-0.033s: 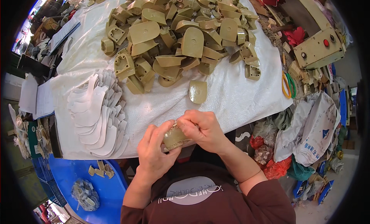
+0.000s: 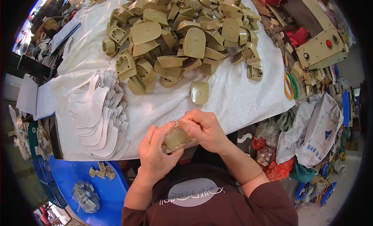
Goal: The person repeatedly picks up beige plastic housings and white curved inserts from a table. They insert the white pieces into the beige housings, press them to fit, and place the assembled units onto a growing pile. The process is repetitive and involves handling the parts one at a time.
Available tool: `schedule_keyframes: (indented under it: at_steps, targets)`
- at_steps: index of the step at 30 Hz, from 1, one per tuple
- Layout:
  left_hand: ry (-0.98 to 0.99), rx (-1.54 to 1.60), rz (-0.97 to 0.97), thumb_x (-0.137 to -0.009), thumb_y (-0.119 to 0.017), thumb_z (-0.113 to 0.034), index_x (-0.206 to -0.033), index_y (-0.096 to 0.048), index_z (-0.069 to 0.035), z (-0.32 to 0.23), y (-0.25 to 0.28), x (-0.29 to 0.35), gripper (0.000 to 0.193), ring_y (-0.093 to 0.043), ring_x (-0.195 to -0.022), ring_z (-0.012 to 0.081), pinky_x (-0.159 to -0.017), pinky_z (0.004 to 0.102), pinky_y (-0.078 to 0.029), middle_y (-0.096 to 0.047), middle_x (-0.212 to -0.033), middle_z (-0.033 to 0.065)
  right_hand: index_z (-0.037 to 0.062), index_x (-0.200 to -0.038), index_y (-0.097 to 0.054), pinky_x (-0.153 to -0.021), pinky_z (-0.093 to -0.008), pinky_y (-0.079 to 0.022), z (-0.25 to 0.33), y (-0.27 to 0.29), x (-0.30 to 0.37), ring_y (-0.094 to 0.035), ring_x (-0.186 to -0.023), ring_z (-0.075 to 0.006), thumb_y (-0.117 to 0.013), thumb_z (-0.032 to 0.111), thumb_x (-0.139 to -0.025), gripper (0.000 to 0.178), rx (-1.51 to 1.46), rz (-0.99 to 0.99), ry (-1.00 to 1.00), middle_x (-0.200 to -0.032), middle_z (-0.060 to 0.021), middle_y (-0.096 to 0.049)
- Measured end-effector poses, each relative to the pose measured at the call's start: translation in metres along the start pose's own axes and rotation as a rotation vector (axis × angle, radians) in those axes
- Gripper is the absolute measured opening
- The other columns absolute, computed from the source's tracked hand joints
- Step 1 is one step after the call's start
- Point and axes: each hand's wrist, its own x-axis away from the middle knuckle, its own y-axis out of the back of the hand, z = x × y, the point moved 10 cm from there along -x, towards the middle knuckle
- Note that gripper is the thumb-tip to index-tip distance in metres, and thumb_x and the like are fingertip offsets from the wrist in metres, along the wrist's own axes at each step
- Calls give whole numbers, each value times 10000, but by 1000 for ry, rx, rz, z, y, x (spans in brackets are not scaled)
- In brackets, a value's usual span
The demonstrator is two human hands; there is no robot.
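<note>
Location type: workshop, arranged for batch work by hand. A white sheet is spread as the work surface and carries a large heap of tan parts – repeated pieces of matching kind. White cut-outs lie stacked at the left of the sheet. A control box, fitted with a red button and black knobs, is located at the right – an industrial fitting. Loose scraps lie near it. Sacks and red bags are crowded at the lower right. An open notebook is positioned at the left.
</note>
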Motion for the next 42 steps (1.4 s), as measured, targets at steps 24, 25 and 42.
schedule_keyframes:
  at_steps: [24,25,42]
  targets:
    - [-101,-313,-272,-527,-830,-116,-1087,-630,-15,-13,13,13,603,-521,-523,205,-455,303,-424,-507,-660,47,11,-1236,-477,-726,-262,-448,-6,-22,17,-534,-823,-129,-511,40,-928,312,-238,-222,228,-983,-75,-570]
    - [-107,-343,-244,-518,-828,-118,-1083,-648,-29,-13,14,13,600,-485,-499,192,-439,301,-401,-475,-639,37,16,-1240,-474,-713,-268,-448,0,-24,18,-532,-820,-131,-517,45,-926,319,-104,-227,272,-972,-80,-570]
    - [643,-477,-658,-753,-649,-69,-1311,-457,21,144,166,221,597,-526,-1016,302,-896,374,-414,-538,-1188,216,132,-949,-656,-910,-428,-283,108,-123,-71,-434,-1093,-268,-642,59,-685,275,916,-94,927,-1173,-48,-517]
